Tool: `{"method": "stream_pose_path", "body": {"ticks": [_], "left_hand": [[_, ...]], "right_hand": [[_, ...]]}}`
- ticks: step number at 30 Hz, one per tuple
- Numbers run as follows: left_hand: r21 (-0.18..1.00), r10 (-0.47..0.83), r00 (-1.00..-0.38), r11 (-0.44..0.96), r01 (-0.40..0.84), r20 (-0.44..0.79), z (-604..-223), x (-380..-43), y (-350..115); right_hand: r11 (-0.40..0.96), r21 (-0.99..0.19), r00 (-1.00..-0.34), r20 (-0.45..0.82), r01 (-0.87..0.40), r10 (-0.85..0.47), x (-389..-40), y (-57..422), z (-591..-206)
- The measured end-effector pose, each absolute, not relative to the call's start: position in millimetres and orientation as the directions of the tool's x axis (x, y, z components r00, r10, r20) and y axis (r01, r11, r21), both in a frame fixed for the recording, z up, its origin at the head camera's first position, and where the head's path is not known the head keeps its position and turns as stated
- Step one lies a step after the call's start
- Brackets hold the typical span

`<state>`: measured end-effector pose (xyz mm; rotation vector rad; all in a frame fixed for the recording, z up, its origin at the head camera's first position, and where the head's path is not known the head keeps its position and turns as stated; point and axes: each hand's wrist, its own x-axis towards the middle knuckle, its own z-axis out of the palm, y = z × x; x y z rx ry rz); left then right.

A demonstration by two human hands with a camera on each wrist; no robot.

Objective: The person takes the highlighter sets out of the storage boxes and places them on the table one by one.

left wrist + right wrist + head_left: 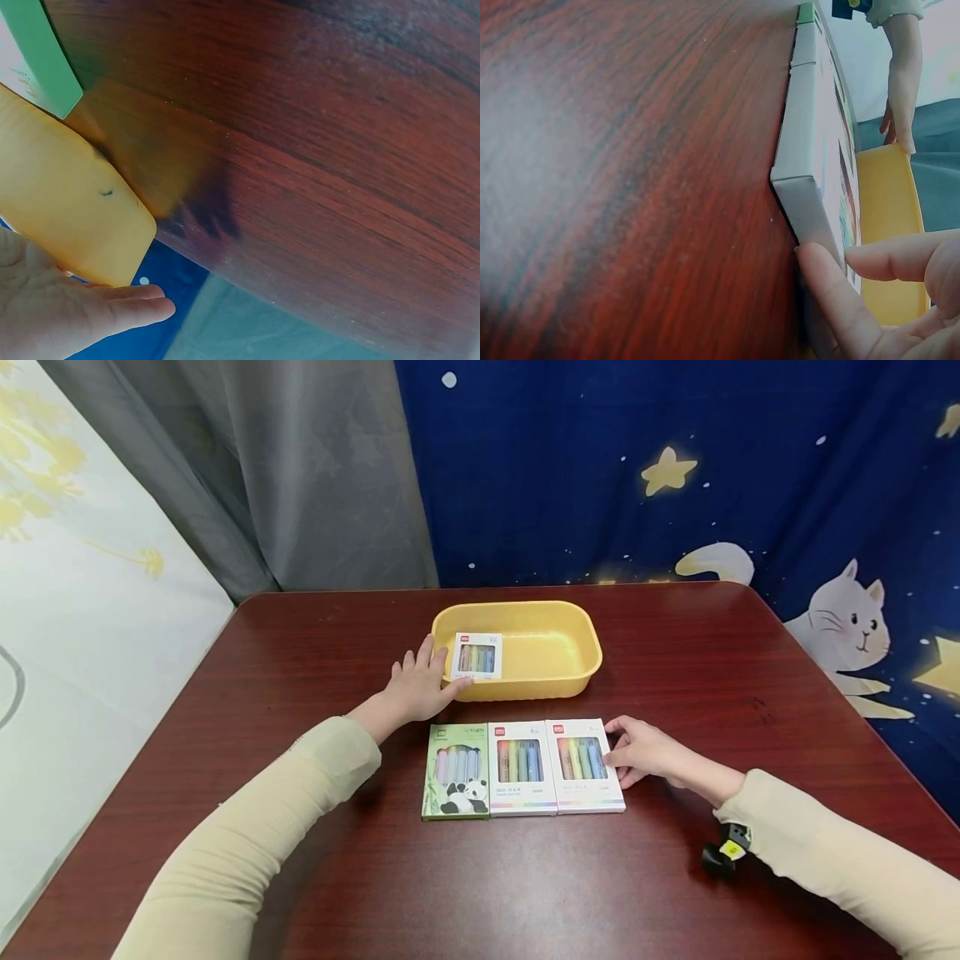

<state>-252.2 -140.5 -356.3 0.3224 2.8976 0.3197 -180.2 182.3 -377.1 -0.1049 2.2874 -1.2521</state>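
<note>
Three flat boxes of coloured pens lie side by side on the table: a green panda box (455, 772) at left, a white box (522, 768) in the middle and another white box (585, 766) at right. My right hand (641, 750) pinches the right edge of the rightmost box, one fingertip (814, 259) low on its side and the thumb by its top face. Behind them stands a yellow basket (525, 690) with a white pen box (477, 656) inside, leaning at its left end. My left hand (420, 681) rests with spread fingers on the basket's left front corner.
The dark red wooden table (300, 652) ends at a grey curtain (322, 477) and a blue curtain (555, 477) behind the basket. A black wrist device (723, 852) hangs under the right sleeve.
</note>
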Motion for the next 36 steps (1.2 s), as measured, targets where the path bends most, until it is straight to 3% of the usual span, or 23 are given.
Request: {"method": "stream_pose_path", "body": {"ticks": [10, 17, 25, 36], "left_hand": [[0.237, 0.238, -0.954, 0.952, 0.192, -0.185, -355.1, -252.5, -140.5], [0.241, 0.241, -0.954, 0.951, 0.195, -0.18, -355.8, -252.4, -140.1], [0.245, 0.244, -0.951, 0.95, 0.195, -0.188, -357.4, -252.8, -140.2], [0.24, 0.243, -0.952, 0.951, 0.195, -0.188, -356.5, -252.9, -141.2]], "right_hand": [[0.579, -0.794, -0.851, -0.425, 0.186, -0.308, -187.0, 183.6, -370.9], [0.516, -0.844, -0.874, -0.355, 0.146, -0.333, -209.9, 182.9, -342.5], [0.469, -0.878, -0.892, -0.286, 0.098, -0.351, -234.1, 162.0, -310.3], [0.374, -0.915, -0.9, -0.286, 0.154, -0.33, -266.0, 124.6, -295.3]]}}
